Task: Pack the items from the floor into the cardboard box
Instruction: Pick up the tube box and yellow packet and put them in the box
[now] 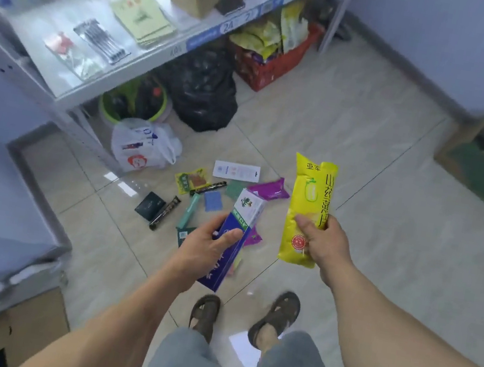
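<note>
Left hand [207,246] grasping blue toothpaste box [233,239], right hand [321,244] grasping yellow snack packet [307,207], small items [201,189] scattered on floor [390,208] beneath

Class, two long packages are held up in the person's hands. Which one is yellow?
The tall yellow plastic snack packet in the right hand. The left hand holds a blue-and-white cardboard box instead.

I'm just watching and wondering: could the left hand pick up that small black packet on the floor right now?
Probably not as things stand. The left hand is already closed around a blue and white box, and the black packet lies on the tiles well below it. Nothing covers the packet, so the person would need to bend down and free a hand.
</note>
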